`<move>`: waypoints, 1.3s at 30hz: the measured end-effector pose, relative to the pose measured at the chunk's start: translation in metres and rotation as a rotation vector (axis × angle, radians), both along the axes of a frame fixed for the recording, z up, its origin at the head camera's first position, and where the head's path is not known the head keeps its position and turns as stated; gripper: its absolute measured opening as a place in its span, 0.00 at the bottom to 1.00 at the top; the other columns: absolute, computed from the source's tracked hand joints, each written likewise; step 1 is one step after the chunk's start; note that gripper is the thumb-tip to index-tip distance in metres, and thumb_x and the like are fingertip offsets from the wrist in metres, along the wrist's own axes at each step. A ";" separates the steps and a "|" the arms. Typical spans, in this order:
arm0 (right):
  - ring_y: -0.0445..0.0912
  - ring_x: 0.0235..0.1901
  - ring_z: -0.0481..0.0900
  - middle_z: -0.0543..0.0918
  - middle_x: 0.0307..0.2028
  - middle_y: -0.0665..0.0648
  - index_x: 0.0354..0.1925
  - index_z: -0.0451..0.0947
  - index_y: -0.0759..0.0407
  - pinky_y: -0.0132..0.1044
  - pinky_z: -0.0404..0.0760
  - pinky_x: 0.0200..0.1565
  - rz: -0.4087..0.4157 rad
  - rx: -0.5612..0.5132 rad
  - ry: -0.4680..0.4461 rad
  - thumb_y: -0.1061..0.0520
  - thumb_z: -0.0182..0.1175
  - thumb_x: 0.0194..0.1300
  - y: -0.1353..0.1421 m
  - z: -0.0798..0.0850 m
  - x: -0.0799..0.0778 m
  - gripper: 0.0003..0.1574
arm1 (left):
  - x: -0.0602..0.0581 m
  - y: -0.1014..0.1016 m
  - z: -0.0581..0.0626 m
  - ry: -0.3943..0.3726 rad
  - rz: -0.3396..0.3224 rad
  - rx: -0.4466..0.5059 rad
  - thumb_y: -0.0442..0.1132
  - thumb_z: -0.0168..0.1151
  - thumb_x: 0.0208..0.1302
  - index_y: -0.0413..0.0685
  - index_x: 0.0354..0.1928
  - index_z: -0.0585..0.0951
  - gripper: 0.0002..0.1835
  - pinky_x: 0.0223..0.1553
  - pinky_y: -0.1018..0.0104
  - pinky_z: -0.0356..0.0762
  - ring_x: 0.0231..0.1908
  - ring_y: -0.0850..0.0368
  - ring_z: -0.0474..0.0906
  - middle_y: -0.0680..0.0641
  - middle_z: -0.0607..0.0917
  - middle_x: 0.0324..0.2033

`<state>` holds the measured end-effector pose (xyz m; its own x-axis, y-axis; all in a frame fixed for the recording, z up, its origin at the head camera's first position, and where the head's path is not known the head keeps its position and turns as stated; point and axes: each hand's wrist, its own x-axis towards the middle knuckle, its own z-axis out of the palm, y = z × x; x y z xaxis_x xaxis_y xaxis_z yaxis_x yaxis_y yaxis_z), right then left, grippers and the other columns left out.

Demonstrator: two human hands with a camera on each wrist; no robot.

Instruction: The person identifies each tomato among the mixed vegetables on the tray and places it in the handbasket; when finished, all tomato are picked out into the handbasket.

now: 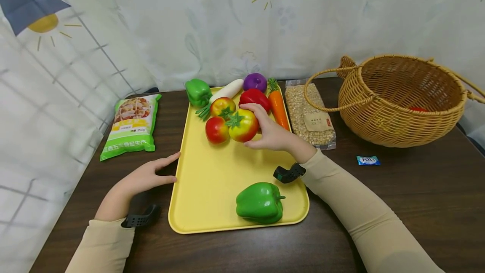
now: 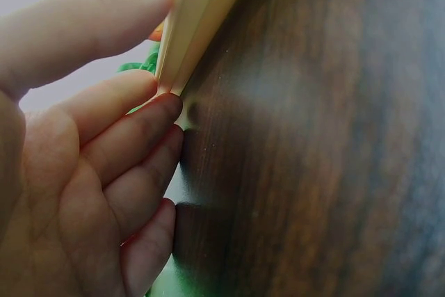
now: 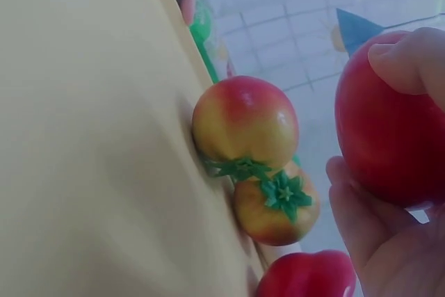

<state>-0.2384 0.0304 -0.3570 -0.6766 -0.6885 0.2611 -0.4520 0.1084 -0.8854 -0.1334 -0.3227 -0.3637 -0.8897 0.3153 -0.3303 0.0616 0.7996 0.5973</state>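
Observation:
My right hand (image 1: 273,134) grips a red-and-yellow tomato (image 1: 244,126) with a green leafy top, above the yellow tray (image 1: 204,180). The right wrist view shows the tomato's red side (image 3: 389,123) between thumb and fingers, lifted off the tray surface. Close by on the tray are two similar tomatoes, one redder (image 1: 217,130) and one yellower (image 1: 219,106). Behind the hand lies a red pepper (image 1: 254,96). My left hand (image 1: 144,178) has its fingertips at the tray's left rim; in the left wrist view thumb and fingers reach the rim (image 2: 198,15).
On the tray are green peppers (image 1: 259,203) (image 1: 198,92), a white radish (image 1: 231,89), a purple round vegetable (image 1: 255,81) and a carrot (image 1: 278,106). A green food bag (image 1: 132,125) lies left; a grain bag (image 1: 307,113), a blue packet (image 1: 367,160) and a wicker basket (image 1: 398,121) stand right.

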 end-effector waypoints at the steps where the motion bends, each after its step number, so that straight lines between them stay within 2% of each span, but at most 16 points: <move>1: 0.49 0.59 0.64 0.50 0.63 0.57 0.66 0.44 0.54 0.40 0.72 0.56 0.003 -0.003 0.001 0.66 0.66 0.47 0.000 0.000 0.000 0.56 | 0.000 0.000 0.000 0.001 0.003 0.000 0.54 0.59 0.58 0.55 0.70 0.54 0.41 0.57 0.40 0.60 0.65 0.36 0.54 0.35 0.59 0.66; 4: 0.49 0.58 0.65 0.51 0.63 0.57 0.63 0.47 0.56 0.40 0.72 0.56 -0.001 -0.002 0.002 0.66 0.67 0.46 0.000 0.001 0.000 0.52 | 0.000 0.000 -0.001 0.003 0.009 0.000 0.54 0.59 0.58 0.55 0.70 0.54 0.41 0.58 0.41 0.59 0.65 0.37 0.54 0.36 0.59 0.66; 13: 0.49 0.58 0.65 0.56 0.61 0.58 0.61 0.45 0.56 0.42 0.71 0.57 -0.028 -0.032 0.001 0.66 0.67 0.46 0.001 0.000 0.001 0.52 | -0.001 -0.001 -0.002 0.009 0.008 -0.005 0.54 0.59 0.57 0.55 0.70 0.54 0.41 0.58 0.40 0.59 0.65 0.36 0.54 0.35 0.59 0.66; 18: 0.49 0.60 0.63 0.53 0.63 0.59 0.66 0.41 0.55 0.42 0.70 0.59 -0.026 -0.045 0.009 0.67 0.67 0.45 0.000 -0.001 0.000 0.59 | -0.001 0.000 -0.002 0.004 0.012 -0.001 0.54 0.59 0.57 0.55 0.70 0.54 0.41 0.58 0.41 0.59 0.65 0.37 0.54 0.36 0.58 0.66; 21: 0.49 0.60 0.62 0.51 0.65 0.58 0.68 0.44 0.55 0.42 0.70 0.58 -0.030 -0.025 0.045 0.65 0.68 0.45 0.000 0.000 0.000 0.59 | 0.000 0.000 0.000 0.007 0.005 -0.005 0.54 0.60 0.57 0.54 0.70 0.54 0.41 0.58 0.41 0.60 0.65 0.37 0.54 0.35 0.59 0.66; 24: 0.48 0.59 0.62 0.51 0.64 0.57 0.65 0.49 0.58 0.41 0.71 0.57 -0.042 0.000 0.069 0.63 0.69 0.44 0.000 0.000 0.001 0.55 | 0.000 0.001 0.001 0.011 -0.002 -0.006 0.53 0.60 0.58 0.54 0.70 0.54 0.40 0.57 0.41 0.60 0.65 0.36 0.54 0.35 0.59 0.66; 30: 0.49 0.56 0.66 0.59 0.59 0.58 0.62 0.47 0.55 0.42 0.72 0.56 -0.043 -0.031 -0.023 0.65 0.70 0.44 0.000 -0.001 0.000 0.54 | 0.001 0.001 0.002 0.011 0.002 -0.006 0.52 0.60 0.58 0.53 0.70 0.54 0.40 0.58 0.41 0.60 0.65 0.36 0.54 0.34 0.59 0.66; 34: 0.50 0.55 0.67 0.60 0.60 0.57 0.63 0.46 0.53 0.41 0.77 0.51 -0.069 -0.042 -0.042 0.66 0.69 0.45 0.000 -0.001 -0.001 0.55 | 0.000 0.001 0.001 0.007 0.005 -0.007 0.53 0.60 0.58 0.54 0.70 0.54 0.41 0.58 0.41 0.60 0.65 0.36 0.54 0.35 0.59 0.66; 36: 0.52 0.55 0.67 0.59 0.61 0.58 0.64 0.45 0.54 0.41 0.78 0.48 -0.069 -0.077 -0.072 0.67 0.68 0.46 0.000 -0.001 -0.001 0.55 | 0.000 0.001 0.001 0.006 0.003 -0.005 0.53 0.59 0.58 0.54 0.70 0.54 0.41 0.58 0.41 0.60 0.65 0.36 0.54 0.35 0.59 0.66; 39: 0.53 0.57 0.66 0.59 0.61 0.59 0.64 0.43 0.55 0.43 0.78 0.49 -0.067 -0.150 -0.132 0.70 0.66 0.47 0.001 0.001 -0.002 0.55 | 0.001 0.000 0.001 0.006 0.003 -0.004 0.53 0.59 0.58 0.55 0.70 0.54 0.40 0.58 0.41 0.60 0.65 0.36 0.54 0.35 0.59 0.66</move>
<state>-0.2400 0.0310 -0.3563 -0.7550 -0.6005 0.2632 -0.3269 -0.0032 -0.9451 -0.1328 -0.3222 -0.3626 -0.8925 0.3115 -0.3260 0.0629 0.8019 0.5941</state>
